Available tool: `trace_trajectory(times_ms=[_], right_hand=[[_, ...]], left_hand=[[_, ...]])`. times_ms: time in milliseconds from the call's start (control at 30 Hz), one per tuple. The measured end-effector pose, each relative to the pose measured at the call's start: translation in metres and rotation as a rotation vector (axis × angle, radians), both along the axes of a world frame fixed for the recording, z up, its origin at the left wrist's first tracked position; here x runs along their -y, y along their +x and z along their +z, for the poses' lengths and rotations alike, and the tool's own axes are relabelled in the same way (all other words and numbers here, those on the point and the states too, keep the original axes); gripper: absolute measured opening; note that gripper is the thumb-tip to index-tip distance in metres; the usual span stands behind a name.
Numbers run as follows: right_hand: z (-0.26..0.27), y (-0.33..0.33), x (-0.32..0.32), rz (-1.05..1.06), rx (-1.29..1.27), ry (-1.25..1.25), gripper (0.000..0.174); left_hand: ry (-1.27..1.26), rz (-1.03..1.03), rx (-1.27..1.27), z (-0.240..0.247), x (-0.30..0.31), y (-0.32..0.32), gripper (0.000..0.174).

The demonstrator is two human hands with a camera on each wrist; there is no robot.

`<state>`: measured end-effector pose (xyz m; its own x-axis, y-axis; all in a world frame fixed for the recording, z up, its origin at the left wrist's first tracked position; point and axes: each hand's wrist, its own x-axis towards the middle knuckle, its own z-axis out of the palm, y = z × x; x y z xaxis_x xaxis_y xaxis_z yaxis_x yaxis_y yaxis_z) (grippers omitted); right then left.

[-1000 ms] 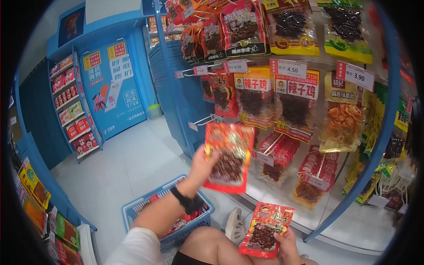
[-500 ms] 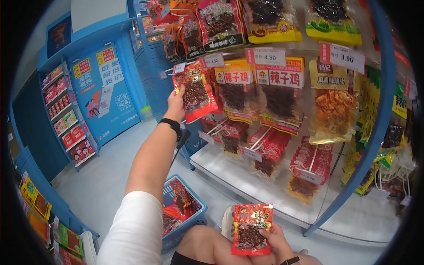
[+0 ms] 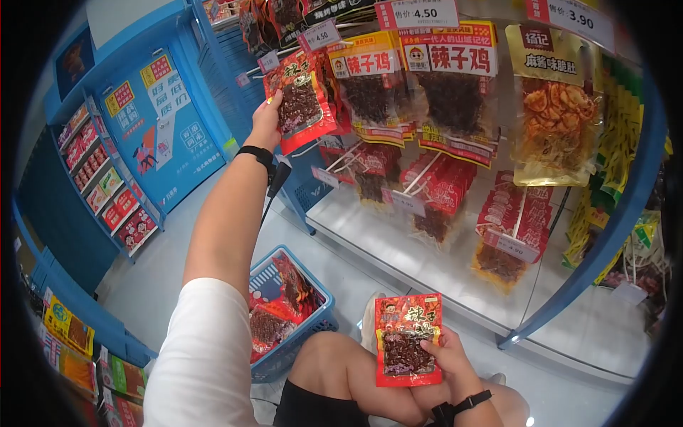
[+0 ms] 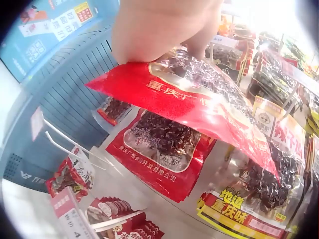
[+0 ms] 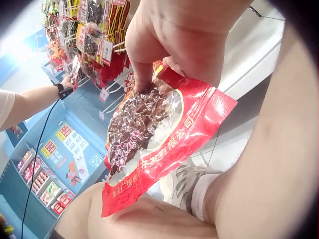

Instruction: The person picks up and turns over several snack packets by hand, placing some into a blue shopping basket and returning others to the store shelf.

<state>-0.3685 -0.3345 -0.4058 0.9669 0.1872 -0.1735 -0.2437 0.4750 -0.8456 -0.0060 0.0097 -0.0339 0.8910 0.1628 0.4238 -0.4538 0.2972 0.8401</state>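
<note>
In the head view my left hand (image 3: 265, 127) pinches the left edge of a red snack packet (image 3: 302, 103) at the rack's left hook. The left wrist view shows that packet (image 4: 174, 94) under the hand (image 4: 159, 30), with a similar red packet (image 4: 159, 149) hanging behind it. Above my knees, my right hand (image 3: 453, 356) grips the right side of a second red packet (image 3: 408, 345), its thumb on the front. That packet (image 5: 149, 124) also shows beneath the hand (image 5: 179, 40) in the right wrist view.
A blue basket (image 3: 329, 302) with red packets inside stands on the floor left of my knees. Yellow-and-red packets (image 3: 448, 92) and a gold packet (image 3: 555, 114) hang to the right. Below them runs a white shelf base (image 3: 427, 277). A blue door (image 3: 167, 135) is at the back left.
My left hand rose from above the basket to the rack with its packet, and has since stayed against the hanging packets. My right hand still holds its packet near my knees. The view has shifted.
</note>
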Motion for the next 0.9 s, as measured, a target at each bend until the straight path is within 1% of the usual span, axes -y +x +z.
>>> trace_trajectory(times_ms=[267, 333, 467, 533, 567, 633, 667, 733, 767, 800, 867, 900], right_hand=[[-0.001, 0.001, 0.000, 0.021, 0.005, 0.002, 0.038], [0.004, 0.000, 0.000, 0.026, -0.018, 0.026, 0.037], [0.007, -0.001, 0.000, 0.021, -0.014, 0.025, 0.037], [0.004, 0.000, 0.000, 0.037, -0.020, 0.030, 0.037], [0.002, 0.001, 0.000, 0.037, -0.019, 0.029, 0.037], [0.000, 0.001, 0.001, 0.036, -0.011, -0.002, 0.037], [0.000, 0.001, 0.001, 0.031, -0.010, -0.001, 0.037], [0.000, 0.000, 0.001, 0.030, -0.007, 0.008, 0.035], [0.000, 0.000, 0.001, 0.027, -0.008, 0.010, 0.035], [0.001, 0.001, 0.001, 0.023, 0.003, -0.002, 0.035], [0.001, 0.000, 0.001, 0.019, 0.004, -0.011, 0.035], [-0.002, 0.001, 0.000, 0.018, 0.014, -0.013, 0.035]], left_hand=[[0.011, 0.012, -0.010, 0.003, 0.003, -0.005, 0.030], [0.022, 0.079, -0.042, 0.003, 0.003, -0.003, 0.028], [0.034, 0.009, -0.055, 0.000, -0.004, 0.009, 0.030], [0.201, 0.217, -0.180, -0.001, -0.004, 0.012, 0.042], [0.200, 0.217, -0.180, -0.006, -0.001, 0.014, 0.042], [0.579, 1.076, -0.178, -0.016, 0.006, 0.015, 0.052], [0.580, 1.071, -0.175, -0.019, 0.006, 0.013, 0.052], [0.770, 1.046, 0.041, -0.022, 0.012, 0.003, 0.055], [0.817, 1.107, 0.156, -0.027, 0.018, 0.004, 0.050], [0.820, 1.104, 0.156, -0.031, 0.022, 0.005, 0.050], [0.766, 0.866, 0.285, -0.040, 0.029, 0.005, 0.044], [0.678, 0.703, 0.275, -0.047, 0.039, -0.008, 0.036]])
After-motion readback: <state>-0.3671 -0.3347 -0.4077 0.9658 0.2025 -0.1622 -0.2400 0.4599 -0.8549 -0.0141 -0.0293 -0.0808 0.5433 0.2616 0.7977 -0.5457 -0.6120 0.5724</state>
